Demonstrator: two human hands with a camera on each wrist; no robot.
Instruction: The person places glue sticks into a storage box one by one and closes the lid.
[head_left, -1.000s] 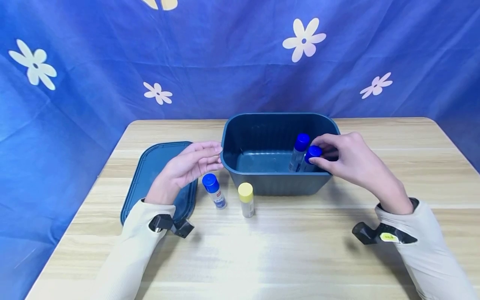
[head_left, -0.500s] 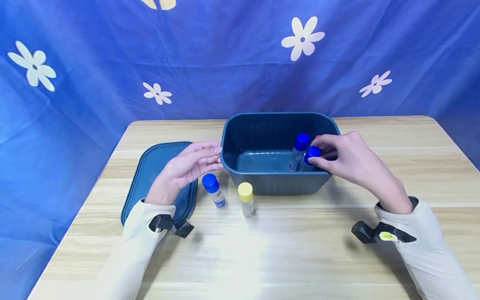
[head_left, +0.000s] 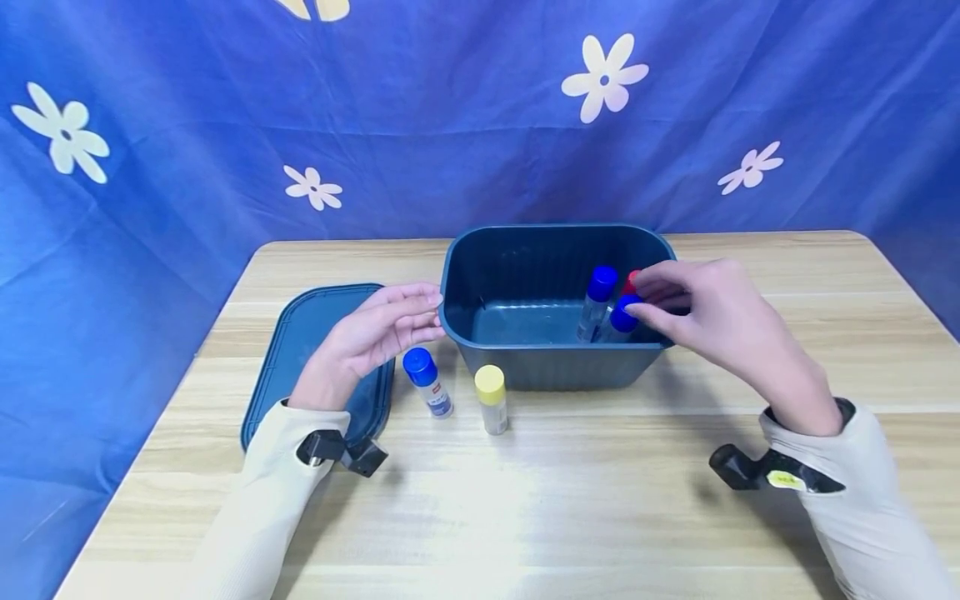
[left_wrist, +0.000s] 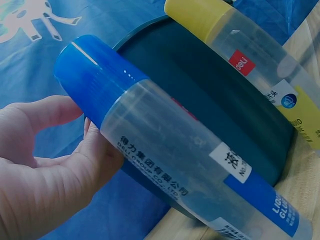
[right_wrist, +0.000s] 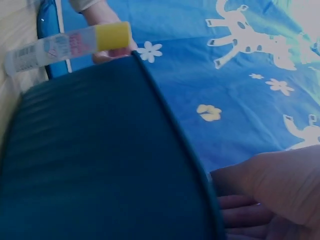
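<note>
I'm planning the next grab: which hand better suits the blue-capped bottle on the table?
Probably the left hand: it is nearer the bottle; the right hand is over the right end of the bin.

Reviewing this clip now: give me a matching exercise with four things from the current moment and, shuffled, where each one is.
1. Yellow-capped clear plastic bottle
2. Red cylindrical cap
3. Flat dark teal plastic lid
4. Dark teal rectangular plastic tub

A. On the wood-grain table, partly hidden by the left hand
B. With the right hand reaching over its rim
C. In front of the tub, on the near side
D. Inside the tub, partly hidden by the right hand

Pairs: 1-C, 2-D, 3-A, 4-B
</note>
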